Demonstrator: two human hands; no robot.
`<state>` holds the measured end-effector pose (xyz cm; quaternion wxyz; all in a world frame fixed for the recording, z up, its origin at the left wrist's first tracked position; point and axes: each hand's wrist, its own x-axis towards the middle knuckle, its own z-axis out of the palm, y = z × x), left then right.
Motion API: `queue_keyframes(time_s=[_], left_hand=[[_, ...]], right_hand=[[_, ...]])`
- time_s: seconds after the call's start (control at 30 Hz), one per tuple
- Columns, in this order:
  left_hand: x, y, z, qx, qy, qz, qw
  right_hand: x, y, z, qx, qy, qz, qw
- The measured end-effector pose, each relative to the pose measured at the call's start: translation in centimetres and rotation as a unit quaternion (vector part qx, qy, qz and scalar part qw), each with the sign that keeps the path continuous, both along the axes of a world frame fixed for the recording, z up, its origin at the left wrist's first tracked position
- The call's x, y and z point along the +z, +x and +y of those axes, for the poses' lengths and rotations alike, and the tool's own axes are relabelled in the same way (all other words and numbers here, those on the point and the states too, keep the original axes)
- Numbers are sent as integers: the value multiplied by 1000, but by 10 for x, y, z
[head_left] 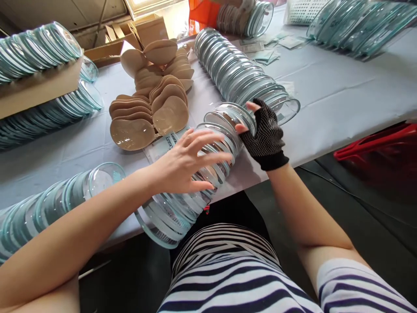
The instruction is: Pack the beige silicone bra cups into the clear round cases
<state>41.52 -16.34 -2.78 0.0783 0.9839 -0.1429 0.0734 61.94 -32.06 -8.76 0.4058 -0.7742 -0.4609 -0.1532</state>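
Note:
A row of clear round plastic cases (pixel 195 174) lies on its side across the near table edge, partly overhanging it. My left hand (pixel 187 161), bare with fingers spread, rests on top of this row. My right hand (pixel 265 134), in a black dotted fingerless glove, presses against the row's far end, thumb and fingers on the end case (pixel 233 115). Just beyond lies a pile of beige oval pads (pixel 153 104). A printed paper slip (pixel 164 145) sits under the row by my left hand.
More rows of clear cases lie at the left (pixel 48 204), far left (pixel 42 78), centre back (pixel 241 74) and top right (pixel 358 26). Cardboard boxes (pixel 143 34) stand behind the pads. A red bin (pixel 381 152) sits below the table (pixel 342 100) at right.

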Motion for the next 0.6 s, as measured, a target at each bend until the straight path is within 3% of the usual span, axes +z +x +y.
queue_keyframes(time_s=[0.1,0.2,0.3,0.37,0.43,0.53,0.6], left_hand=[[-3,4,2,49,-26,56,997],[-1,4,-1,8,-26,69,997],[3,-1,-7,-52,-48,53,996],[7,-5,-4,-86,-81,47,992],[11,-8,10,-80,-133,20,988],[20,-14,62,47,-172,-8,984],[22,-20,108,180,-97,24,979]], right_hand=[[-1,19,20,26,-29,72,997],[-2,14,22,64,-68,81,992],[1,7,3,101,-101,71,987],[8,11,-11,116,-140,79,980],[24,19,-15,109,-160,59,979],[57,30,14,90,-126,-29,987],[76,33,59,126,-110,-73,983]])
